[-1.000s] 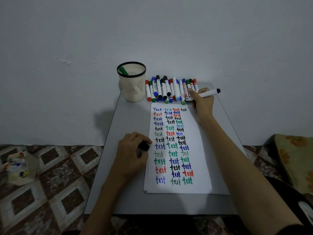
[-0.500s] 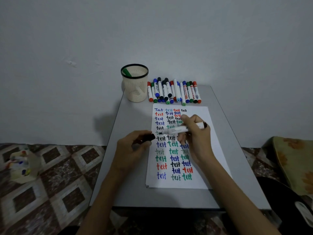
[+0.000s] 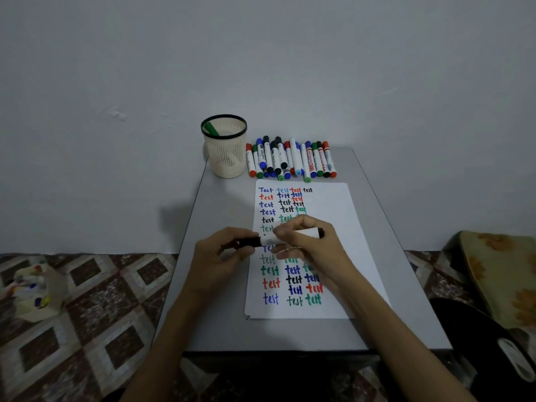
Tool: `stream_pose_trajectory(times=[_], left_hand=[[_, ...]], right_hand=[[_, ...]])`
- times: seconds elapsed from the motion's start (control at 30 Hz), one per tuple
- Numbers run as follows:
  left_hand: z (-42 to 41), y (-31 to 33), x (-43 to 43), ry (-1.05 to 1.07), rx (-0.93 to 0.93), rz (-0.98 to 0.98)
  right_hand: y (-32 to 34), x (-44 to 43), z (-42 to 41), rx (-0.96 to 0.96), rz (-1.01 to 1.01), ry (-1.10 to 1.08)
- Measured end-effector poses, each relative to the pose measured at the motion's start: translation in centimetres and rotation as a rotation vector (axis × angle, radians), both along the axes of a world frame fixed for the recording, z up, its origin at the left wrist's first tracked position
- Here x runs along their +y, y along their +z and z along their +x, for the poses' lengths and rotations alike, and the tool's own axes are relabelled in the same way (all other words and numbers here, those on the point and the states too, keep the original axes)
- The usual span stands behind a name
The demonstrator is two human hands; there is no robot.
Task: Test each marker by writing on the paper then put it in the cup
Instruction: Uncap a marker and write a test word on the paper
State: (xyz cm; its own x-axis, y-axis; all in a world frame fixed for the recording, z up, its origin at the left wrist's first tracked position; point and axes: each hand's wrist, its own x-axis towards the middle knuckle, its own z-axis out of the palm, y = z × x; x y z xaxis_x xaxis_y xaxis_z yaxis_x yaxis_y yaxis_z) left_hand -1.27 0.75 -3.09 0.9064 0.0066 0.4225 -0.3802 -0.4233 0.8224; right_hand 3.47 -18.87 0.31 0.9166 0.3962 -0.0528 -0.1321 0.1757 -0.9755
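**Black marker gripped in both hands above the paper**

Black marker (image 3: 293,237) held level over the middle of the paper (image 3: 330,216), cap end toward the cup side, tail end the other way. Left hand (image 3: 220,258) with fingers curled tight around the black cap (image 3: 249,242); right hand (image 3: 311,249) with fingers clamped on the white barrel. Cap touching the barrel; whether fully seated or partly off, cannot tell. Print on the barrel too blurred to read.

On the paper: columns of the word "test", written over and over in blue, red, black and green, the first entry at the far corner nearest the cup reading "Test" with a capital. Some words hidden under the hands.

Beyond the far edge of the paper: a row of markers (image 3: 291,159), caps red, green, blue and black, lying side by side, some stacked. Red lettering on two barrels, not legible.

Beside that row, off the paper's far corner: cream slotted cup (image 3: 224,158) with a black rim, upright, a green marker (image 3: 211,129) leaning inside.

Under it all, a grey table (image 3: 220,195).
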Motion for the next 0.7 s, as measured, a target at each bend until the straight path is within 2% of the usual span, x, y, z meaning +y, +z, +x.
stream_pose_trajectory(times=[0.17,0.43,0.57,0.7], left_hand=[[0.0,-0.1,-0.1,-0.001,0.034,-0.060],[-0.2,-0.3,-0.3,0.046,0.098,-0.179],[-0.4,-0.4,-0.4,0.011,0.143,-0.139],[-0.5,-0.3,-0.5,0.020,0.083,-0.053]], right_hand=[[1.0,-2.0,1.2,-0.033,-0.170,0.157],[0.0,-2.0,1.7,-0.536,-0.763,0.212],[-1.0,-1.9,1.3,-0.625,-0.855,0.132],[-0.9,-1.3,0.9,-0.595,-0.863,0.096]])
